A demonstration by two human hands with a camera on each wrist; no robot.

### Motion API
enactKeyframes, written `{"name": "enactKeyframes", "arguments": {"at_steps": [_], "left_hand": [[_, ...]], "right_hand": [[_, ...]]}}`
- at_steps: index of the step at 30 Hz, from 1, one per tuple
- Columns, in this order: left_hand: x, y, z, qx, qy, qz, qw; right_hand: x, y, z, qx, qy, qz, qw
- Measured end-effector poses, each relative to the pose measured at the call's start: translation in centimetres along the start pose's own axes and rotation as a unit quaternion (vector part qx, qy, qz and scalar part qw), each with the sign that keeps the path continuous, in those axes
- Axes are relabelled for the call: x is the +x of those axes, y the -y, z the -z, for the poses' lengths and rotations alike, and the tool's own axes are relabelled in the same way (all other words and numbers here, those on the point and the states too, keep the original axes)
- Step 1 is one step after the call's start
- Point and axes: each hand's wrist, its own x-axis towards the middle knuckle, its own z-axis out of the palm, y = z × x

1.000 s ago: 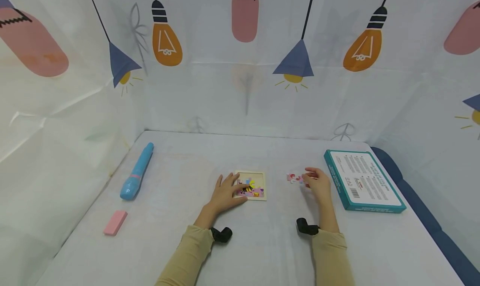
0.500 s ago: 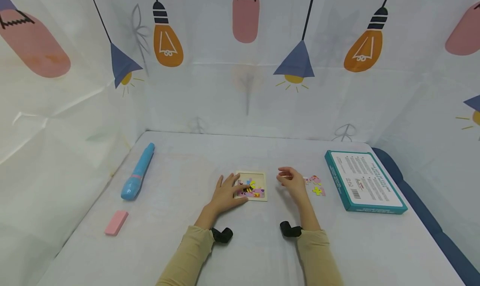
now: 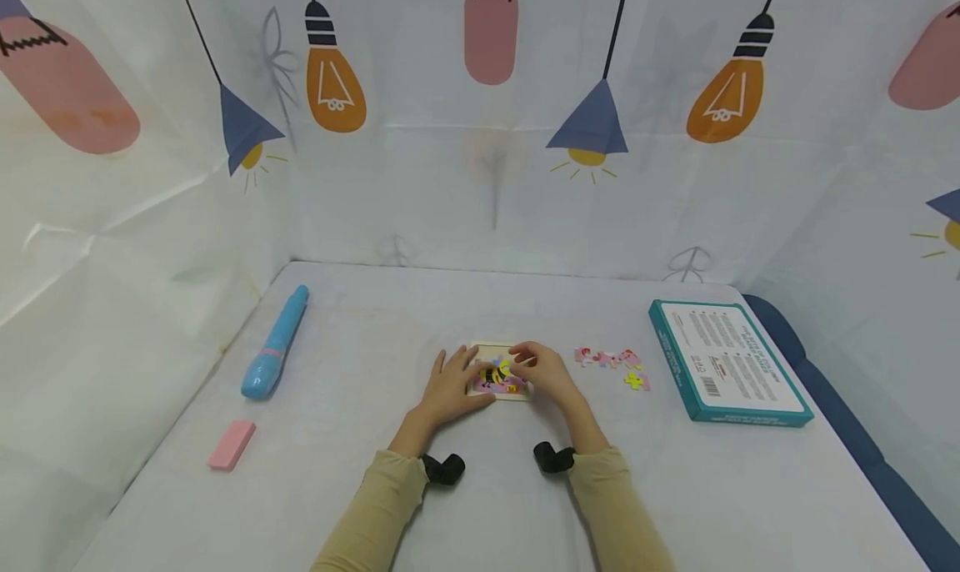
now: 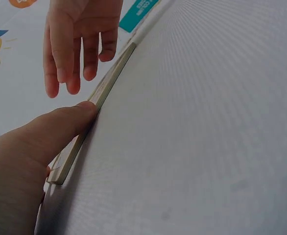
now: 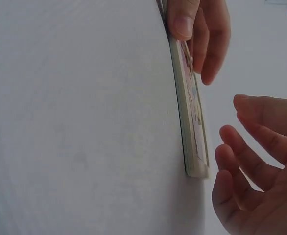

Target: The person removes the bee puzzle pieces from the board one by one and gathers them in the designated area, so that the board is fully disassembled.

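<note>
In the head view a shallow wooden puzzle frame (image 3: 504,397) lies flat on the white table, with a colourful bee picture partly covered by my hands. My left hand (image 3: 448,388) rests on its left side, fingers spread and thumb along the near edge; the left wrist view has this thumb (image 4: 65,127) pressing the frame's rim (image 4: 115,73). Above the frame's right side hovers my right hand (image 3: 546,373), its fingers loosely bent. Nothing shows between the right fingers (image 5: 246,156) in the right wrist view. Several loose pink and yellow puzzle pieces (image 3: 634,381) lie to the right.
A teal-edged box (image 3: 731,362) lies at the right, beyond the loose pieces. On the left are a blue microphone-shaped object (image 3: 274,343) and a pink block (image 3: 232,445). A white printed sheet (image 3: 435,197) hangs behind the table (image 3: 360,330).
My right hand has moved left from the loose pieces to above the frame, uncovering those pieces. The left hand has stayed on the frame.
</note>
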Motion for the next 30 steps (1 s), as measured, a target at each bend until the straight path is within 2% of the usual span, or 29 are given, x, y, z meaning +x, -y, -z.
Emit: {"name": "enactKeyframes", "arguments": {"at_steps": [5,10,14,23,27,30], "left_hand": [[0.0,0.0,0.0,-0.011,-0.009,0.005,0.9999],[0.0,0.1,-0.1,-0.005,-0.008,0.007,0.9999],[0.0,0.1,-0.1,-0.006,-0.007,0.004,0.9999],[0.1,0.2,-0.1,-0.01,-0.006,0.004,0.9999],[0.1,0.1,-0.1,-0.012,-0.003,0.008,0.9999],[0.1,0.0,-0.1,-0.013,-0.001,0.01,0.9999]], "right_hand": [[0.8,0.4,-0.8,-0.062,0.023,0.015,0.9977],[1.1,0.6,-1.3,-0.143,0.043,0.011,0.9888],[1.3,0.6,-1.6,-0.17,0.05,0.008,0.9841],[1.4,0.8,-1.6,-0.13,0.039,0.01,0.9907],[1.4,0.8,-1.5,-0.089,0.04,0.011,0.9951],[1.3,0.7,-1.3,-0.037,0.032,0.006,0.9988]]}}
